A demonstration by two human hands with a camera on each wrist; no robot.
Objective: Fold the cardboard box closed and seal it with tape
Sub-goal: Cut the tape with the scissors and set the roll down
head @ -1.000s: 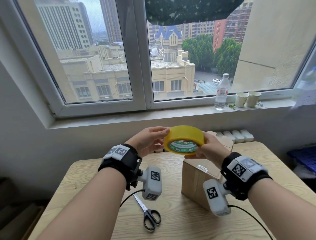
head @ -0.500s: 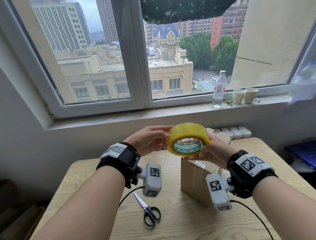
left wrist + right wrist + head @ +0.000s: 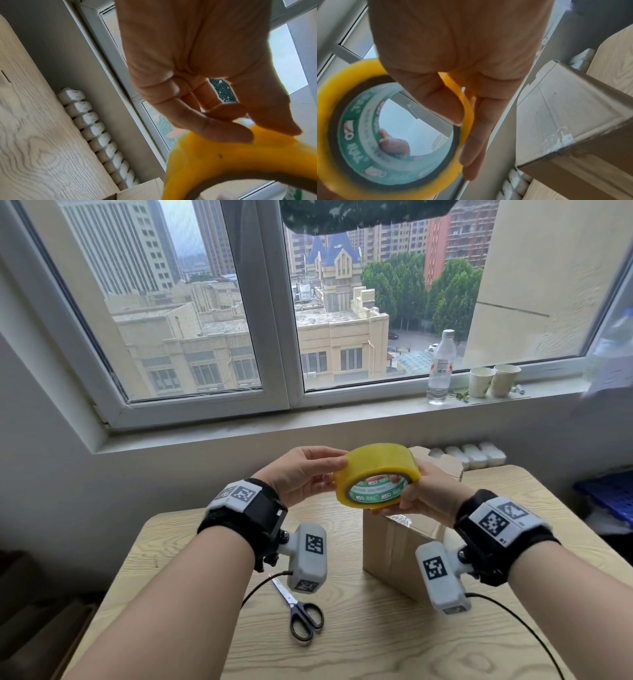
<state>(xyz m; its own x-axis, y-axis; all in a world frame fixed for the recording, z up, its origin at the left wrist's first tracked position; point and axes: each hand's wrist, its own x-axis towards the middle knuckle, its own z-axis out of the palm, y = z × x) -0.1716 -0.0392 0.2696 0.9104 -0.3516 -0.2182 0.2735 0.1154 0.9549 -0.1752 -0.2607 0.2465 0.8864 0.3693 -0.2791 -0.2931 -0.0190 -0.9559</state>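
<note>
Left grip: hand raised over the counter, fingertips and thumb pinching the outer yellow rim of the tape roll on its left side. Roll held in the air between both hands, above the near top edge of the cardboard box, green-printed core facing the person. Right grip: fingers wrapped round the roll's right side, thumb tucked into the core, outer fingers lying along the yellow band. Box stands upright on the counter below and behind the roll, flaps folded down, a scrap of clear tape at its top corner. Scissors lie flat on the counter, left of the box. Far right, on the windowsill: a water bottle and two paper cups.
</note>
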